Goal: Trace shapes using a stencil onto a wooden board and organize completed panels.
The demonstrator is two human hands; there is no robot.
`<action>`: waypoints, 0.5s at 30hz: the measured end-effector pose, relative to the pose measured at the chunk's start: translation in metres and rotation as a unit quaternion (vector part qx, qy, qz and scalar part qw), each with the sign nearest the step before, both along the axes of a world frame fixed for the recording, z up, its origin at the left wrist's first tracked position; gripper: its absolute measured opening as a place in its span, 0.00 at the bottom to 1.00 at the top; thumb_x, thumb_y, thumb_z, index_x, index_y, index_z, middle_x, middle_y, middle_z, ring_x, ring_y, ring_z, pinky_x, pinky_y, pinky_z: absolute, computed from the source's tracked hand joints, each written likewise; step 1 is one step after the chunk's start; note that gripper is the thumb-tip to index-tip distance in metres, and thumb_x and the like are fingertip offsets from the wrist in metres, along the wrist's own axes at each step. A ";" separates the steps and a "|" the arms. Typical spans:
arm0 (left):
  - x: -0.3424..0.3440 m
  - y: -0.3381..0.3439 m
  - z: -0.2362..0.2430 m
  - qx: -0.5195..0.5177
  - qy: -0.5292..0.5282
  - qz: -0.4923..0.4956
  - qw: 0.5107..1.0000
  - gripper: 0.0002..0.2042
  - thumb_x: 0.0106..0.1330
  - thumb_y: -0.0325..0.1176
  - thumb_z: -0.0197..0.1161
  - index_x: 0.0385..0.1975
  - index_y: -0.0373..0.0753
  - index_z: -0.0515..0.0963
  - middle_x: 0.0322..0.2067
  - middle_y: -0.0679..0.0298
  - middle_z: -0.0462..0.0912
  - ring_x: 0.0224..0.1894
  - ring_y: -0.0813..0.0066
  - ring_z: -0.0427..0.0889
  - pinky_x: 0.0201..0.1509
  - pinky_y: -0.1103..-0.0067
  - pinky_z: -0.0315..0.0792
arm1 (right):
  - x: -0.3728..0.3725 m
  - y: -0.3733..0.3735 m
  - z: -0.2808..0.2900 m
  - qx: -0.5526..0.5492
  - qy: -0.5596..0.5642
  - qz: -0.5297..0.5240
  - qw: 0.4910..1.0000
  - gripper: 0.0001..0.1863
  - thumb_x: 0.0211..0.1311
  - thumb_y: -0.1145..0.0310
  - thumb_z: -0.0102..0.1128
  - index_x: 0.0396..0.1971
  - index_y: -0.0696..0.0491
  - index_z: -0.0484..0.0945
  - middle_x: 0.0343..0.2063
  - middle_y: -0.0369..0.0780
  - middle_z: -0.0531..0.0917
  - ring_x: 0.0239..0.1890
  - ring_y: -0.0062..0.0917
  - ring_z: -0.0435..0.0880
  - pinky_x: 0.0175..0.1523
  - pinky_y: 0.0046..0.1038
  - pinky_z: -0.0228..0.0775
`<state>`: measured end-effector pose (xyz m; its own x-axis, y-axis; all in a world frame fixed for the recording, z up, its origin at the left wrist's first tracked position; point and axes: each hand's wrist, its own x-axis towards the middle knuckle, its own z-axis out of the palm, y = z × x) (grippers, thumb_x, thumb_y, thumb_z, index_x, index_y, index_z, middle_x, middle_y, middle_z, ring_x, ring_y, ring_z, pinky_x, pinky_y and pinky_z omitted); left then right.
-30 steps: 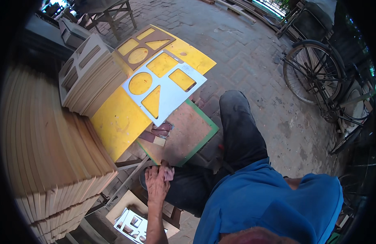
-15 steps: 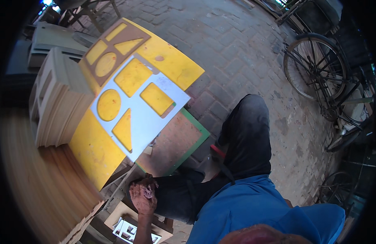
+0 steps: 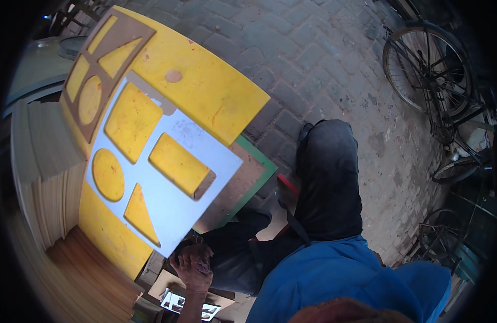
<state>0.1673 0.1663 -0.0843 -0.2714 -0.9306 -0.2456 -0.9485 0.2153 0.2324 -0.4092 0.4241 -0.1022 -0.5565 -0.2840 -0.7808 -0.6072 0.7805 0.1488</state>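
Shifted down and to the left in view since a second ago: crumpled pinkish piece, together with left hand. Likewise lower and larger in view: white cut-out panel, near corner now just beyond the fingers. Crumpled piece lodged at the thumb side of the hand, with fingers curled around it; too small and dim to tell whether cloth or paper. Held over the bent knee of dark trousers, just below the panel's corner; contact between hand and panel not clear. Openings in panel: two rounded rectangles, one circle, one triangle. Beneath panel: yellow sheet, stained with reddish marks. At far left end of sheet: brown cut-out panel, similarly pierced. Partly covered, just beyond the knee: green-edged board. To the left: stack of pale boards, above larger stack of brown boards. Below, beside the forearm: small white cut-out sheets. To the right: blue shirt. Farther out, upper right: bicycle on grey paving.
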 end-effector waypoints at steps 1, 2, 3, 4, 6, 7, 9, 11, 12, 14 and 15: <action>0.000 -0.001 -0.001 0.004 0.008 0.008 1.000 0.16 0.59 0.39 0.59 0.47 0.47 0.74 0.49 0.63 0.77 0.53 0.63 0.77 0.67 0.48 0.55 | 0.002 -0.008 -0.004 0.004 0.000 0.005 1.000 0.23 0.57 0.48 0.64 0.25 0.57 0.82 0.27 0.52 0.84 0.36 0.49 0.86 0.37 0.42 0.74; 0.000 -0.003 0.000 -0.015 -0.036 -0.011 0.999 0.15 0.60 0.40 0.60 0.46 0.46 0.74 0.47 0.62 0.78 0.52 0.61 0.77 0.63 0.52 0.60 | 0.003 -0.015 -0.008 0.009 0.001 0.009 1.000 0.23 0.57 0.48 0.64 0.25 0.57 0.82 0.27 0.52 0.84 0.36 0.49 0.86 0.38 0.42 0.74; -0.005 -0.010 0.002 -0.007 -0.033 -0.013 0.999 0.15 0.60 0.40 0.60 0.46 0.46 0.74 0.47 0.62 0.78 0.52 0.61 0.77 0.63 0.52 0.60 | 0.004 -0.023 -0.012 0.013 0.002 0.012 1.000 0.23 0.58 0.48 0.64 0.26 0.57 0.83 0.27 0.52 0.84 0.37 0.49 0.86 0.38 0.42 0.75; -0.014 -0.019 0.007 0.026 0.005 0.015 1.000 0.11 0.66 0.40 0.57 0.45 0.46 0.76 0.47 0.62 0.80 0.52 0.62 0.78 0.65 0.53 0.59 | 0.006 -0.028 -0.014 0.018 0.004 0.015 1.000 0.23 0.58 0.48 0.64 0.26 0.57 0.83 0.28 0.52 0.84 0.37 0.49 0.86 0.38 0.42 0.75; -0.014 -0.028 0.012 0.086 0.051 0.019 0.995 0.09 0.72 0.39 0.54 0.43 0.45 0.79 0.45 0.63 0.81 0.51 0.62 0.78 0.67 0.55 0.59 | 0.009 -0.038 -0.019 0.026 0.007 0.020 0.999 0.23 0.58 0.48 0.64 0.26 0.57 0.83 0.28 0.53 0.84 0.37 0.49 0.86 0.39 0.42 0.75; -0.008 -0.023 0.010 0.094 0.049 0.020 0.994 0.09 0.72 0.39 0.54 0.43 0.45 0.79 0.45 0.63 0.81 0.51 0.62 0.78 0.67 0.55 0.59 | 0.010 -0.043 -0.024 0.030 0.004 0.026 0.999 0.23 0.58 0.48 0.64 0.27 0.57 0.83 0.29 0.53 0.84 0.38 0.49 0.86 0.39 0.42 0.75; -0.003 -0.009 0.005 0.170 0.153 0.161 0.960 0.08 0.71 0.38 0.56 0.44 0.45 0.79 0.45 0.63 0.81 0.50 0.62 0.79 0.66 0.55 0.59 | 0.006 -0.052 -0.027 0.038 -0.001 0.039 0.998 0.23 0.58 0.48 0.64 0.27 0.57 0.83 0.29 0.53 0.84 0.38 0.49 0.86 0.40 0.42 0.75; -0.007 -0.010 0.015 0.124 0.146 0.103 0.976 0.07 0.69 0.36 0.59 0.42 0.45 0.79 0.45 0.64 0.82 0.50 0.62 0.79 0.68 0.56 0.57 | 0.005 -0.056 -0.030 0.048 -0.008 0.052 0.997 0.23 0.58 0.47 0.63 0.28 0.57 0.83 0.30 0.53 0.84 0.39 0.49 0.86 0.40 0.42 0.75; -0.002 -0.002 0.010 0.188 0.179 0.152 0.954 0.06 0.68 0.35 0.60 0.42 0.46 0.78 0.44 0.64 0.82 0.50 0.62 0.79 0.69 0.57 0.56 | 0.005 -0.059 -0.033 0.052 -0.015 0.060 0.997 0.23 0.58 0.47 0.63 0.28 0.57 0.83 0.30 0.53 0.84 0.39 0.49 0.85 0.41 0.42 0.75; -0.012 -0.012 0.018 0.242 0.213 0.169 0.931 0.09 0.63 0.29 0.63 0.43 0.46 0.77 0.45 0.65 0.83 0.51 0.63 0.80 0.70 0.58 0.53 | 0.006 -0.053 -0.031 0.060 -0.018 0.063 0.996 0.24 0.58 0.47 0.63 0.28 0.57 0.83 0.31 0.53 0.85 0.39 0.49 0.85 0.41 0.42 0.75; -0.017 -0.017 0.022 0.250 0.211 0.165 0.930 0.09 0.63 0.29 0.63 0.43 0.46 0.77 0.45 0.65 0.83 0.51 0.63 0.80 0.70 0.58 0.53 | 0.007 -0.049 -0.029 0.063 -0.020 0.063 0.996 0.24 0.58 0.47 0.63 0.29 0.57 0.83 0.31 0.53 0.85 0.40 0.49 0.85 0.42 0.42 0.75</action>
